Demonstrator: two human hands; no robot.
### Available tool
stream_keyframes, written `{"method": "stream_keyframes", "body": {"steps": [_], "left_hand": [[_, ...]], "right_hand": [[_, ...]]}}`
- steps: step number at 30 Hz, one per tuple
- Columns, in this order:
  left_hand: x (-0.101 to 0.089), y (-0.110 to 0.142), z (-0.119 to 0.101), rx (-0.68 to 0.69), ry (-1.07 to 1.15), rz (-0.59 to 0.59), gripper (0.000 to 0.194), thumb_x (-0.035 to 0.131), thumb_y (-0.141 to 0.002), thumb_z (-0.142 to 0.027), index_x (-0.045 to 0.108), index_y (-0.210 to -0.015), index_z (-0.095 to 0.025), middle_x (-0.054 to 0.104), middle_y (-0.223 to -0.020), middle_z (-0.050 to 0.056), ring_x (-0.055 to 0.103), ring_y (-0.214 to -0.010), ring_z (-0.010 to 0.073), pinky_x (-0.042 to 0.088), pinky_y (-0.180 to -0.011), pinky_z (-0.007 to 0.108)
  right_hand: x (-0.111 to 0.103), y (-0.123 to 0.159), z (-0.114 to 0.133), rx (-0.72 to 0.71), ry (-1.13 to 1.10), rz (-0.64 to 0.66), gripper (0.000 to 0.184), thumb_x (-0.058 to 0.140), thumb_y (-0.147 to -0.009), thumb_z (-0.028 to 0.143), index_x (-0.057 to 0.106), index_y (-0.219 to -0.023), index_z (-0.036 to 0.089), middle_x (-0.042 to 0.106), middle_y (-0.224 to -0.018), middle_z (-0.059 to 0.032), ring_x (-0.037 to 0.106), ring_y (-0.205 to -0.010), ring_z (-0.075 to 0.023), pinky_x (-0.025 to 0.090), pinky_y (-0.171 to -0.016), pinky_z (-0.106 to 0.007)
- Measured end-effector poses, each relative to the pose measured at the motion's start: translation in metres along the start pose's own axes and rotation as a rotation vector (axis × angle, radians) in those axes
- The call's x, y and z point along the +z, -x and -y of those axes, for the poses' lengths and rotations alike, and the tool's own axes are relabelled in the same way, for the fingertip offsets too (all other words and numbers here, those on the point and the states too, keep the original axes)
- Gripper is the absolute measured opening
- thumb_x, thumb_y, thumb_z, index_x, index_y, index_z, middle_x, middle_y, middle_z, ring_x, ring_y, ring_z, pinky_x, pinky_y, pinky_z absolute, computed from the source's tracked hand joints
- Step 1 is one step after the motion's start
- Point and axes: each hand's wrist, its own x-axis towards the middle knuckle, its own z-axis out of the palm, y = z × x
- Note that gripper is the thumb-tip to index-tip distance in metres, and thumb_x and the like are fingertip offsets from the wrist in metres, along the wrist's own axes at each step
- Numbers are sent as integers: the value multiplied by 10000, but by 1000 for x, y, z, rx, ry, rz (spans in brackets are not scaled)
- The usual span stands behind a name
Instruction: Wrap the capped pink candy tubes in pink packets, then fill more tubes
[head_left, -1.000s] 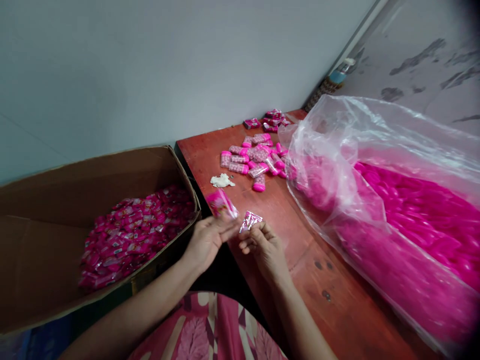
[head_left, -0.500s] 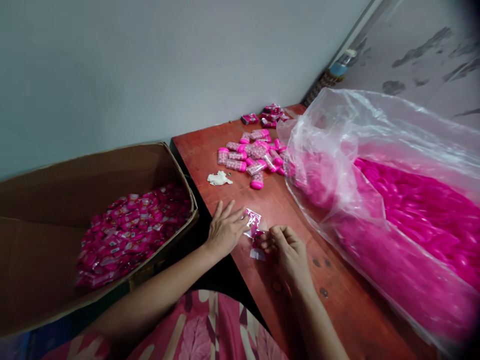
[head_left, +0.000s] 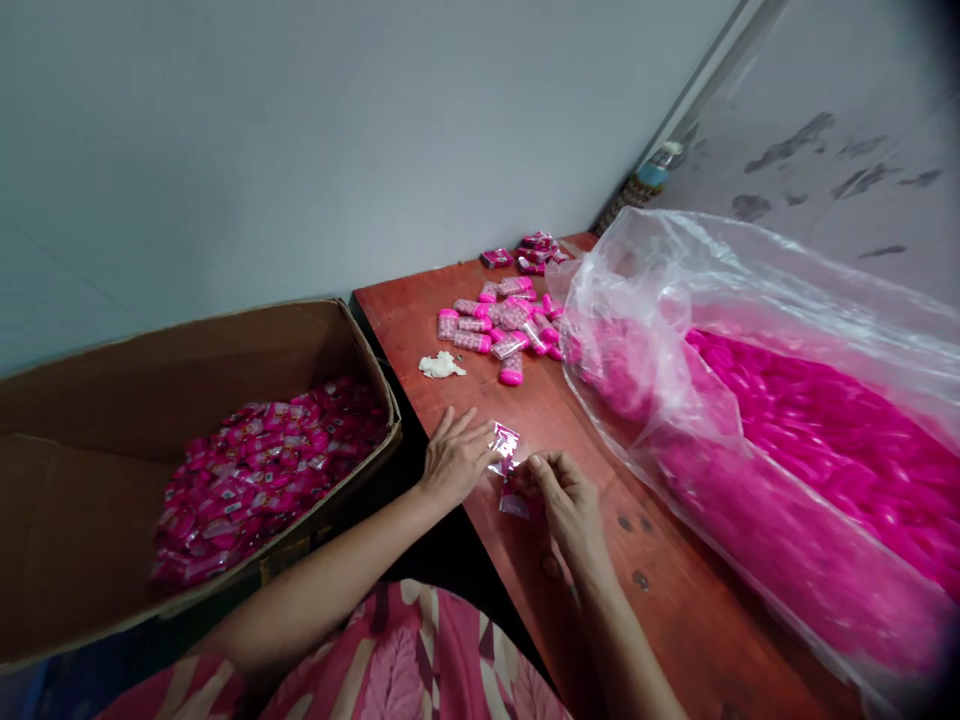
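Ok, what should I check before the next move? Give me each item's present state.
1. Left hand at the edge of the shiny wrapper: ok.
2. Right hand gripping the wrapper securely: cannot tell, fingertip contact is unclear.
3. Pink containers apart from both hands: ok.
4. Carton open at the top: ok.
5. Red table free of scraps: not ok, a white scrap lies beyond the left hand.

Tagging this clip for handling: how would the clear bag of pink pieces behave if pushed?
The clear bag would likely fold, being wrinkled and see-through. Looking bulky, it may shift sluggishly. The glossy pink pieces might slide inside.
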Motion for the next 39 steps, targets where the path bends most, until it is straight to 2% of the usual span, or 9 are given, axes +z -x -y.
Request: {"method": "stream_keyframes", "body": {"steps": [8, 12, 15, 19, 22, 26, 31, 34, 39], "left_hand": [[6, -1, 3, -59, -15, -27, 207, 521, -813, -280, 658, -965, -245, 633, -1100, 16, 434, -1190, 239, 188, -1051, 497], [5, 3, 4, -50, 141, -103, 233, 506, -822, -295, 646, -1002, -244, 633, -1100, 35, 462, -1167, 229, 241, -1034, 480], [-3, 4, 0, -78, 333, -127, 252, 504, -822, -293, 639, -1027, -237, 614, -1134, 55, 478, -1152, 224, 292, -1015, 445], [-21, 1, -4, -347, 714, -92, 413, 587, -756, -357, 572, -1142, -210, 604, -1144, 96, 560, -1035, 238, 415, -914, 394], [-30, -4, 0, -595, 1059, 84, 407, 581, -735, -441, 641, -1000, -138, 672, -916, 93, 629, -826, 220, 502, -757, 369], [-32, -6, 7, -763, 1280, 188, 339, 660, -662, -425, 668, -718, -91, 642, -667, 50, 614, -628, 146, 515, -654, 300], [-35, -5, 8, -886, 1296, 43, 289, 729, -592, -360, 651, -603, -82, 621, -572, 46, 580, -534, 115, 491, -564, 238], [-39, -5, 7, -966, 1346, -29, 291, 746, -572, -350, 652, -601, -77, 631, -587, 57, 578, -532, 111, 487, -532, 220], [-45, -6, 10, -1070, 1517, -126, 245, 776, -551, -275, 638, -616, -83, 625, -595, 47, 578, -523, 112, 516, -516, 239]], "right_hand": [[1, -3, -2, -21, 24, -19, 225, 599, -745, 401, 563, -687, 187, 579, -628, 4, 521, -562, -136, 424, -535, -247], [11, -14, -10, -35, -64, -86, 266, 646, -711, 360, 550, -893, 191, 624, -836, -31, 587, -745, -167, 470, -642, -282], [18, -23, -9, 2, -180, -45, 372, 681, -679, 323, 510, -983, 197, 623, -794, -7, 586, -677, -139, 470, -596, -261], [21, -33, 3, 37, -249, -17, 351, 688, -672, 287, 504, -961, 211, 573, -624, 63, 509, -508, -76, 405, -499, -189], [20, -40, 10, 64, -200, 138, 342, 688, -672, 292, 510, -952, 211, 591, -636, 50, 525, -525, -91, 399, -506, -201], [15, -63, 16, -8, 104, 362, 207, 594, -758, 343, 548, -891, 190, 608, -675, 4, 552, -559, -135, 417, -522, -248], [3, -128, 27, -632, 1046, 277, 286, 405, -845, 143, 562, -1076, 202, 610, -1045, -102, 546, -933, -236, 420, -736, -339], [-2, -167, 30, -872, 1478, 391, 390, 420, -812, 69, 528, -1164, 196, 503, -1237, -123, 445, -1093, -279, 378, -814, -377], [-6, -184, 24, -852, 1320, 506, 278, 446, -832, 137, 586, -1062, 203, 560, -1163, -102, 458, -1078, -276, 357, -848, -398]]}}
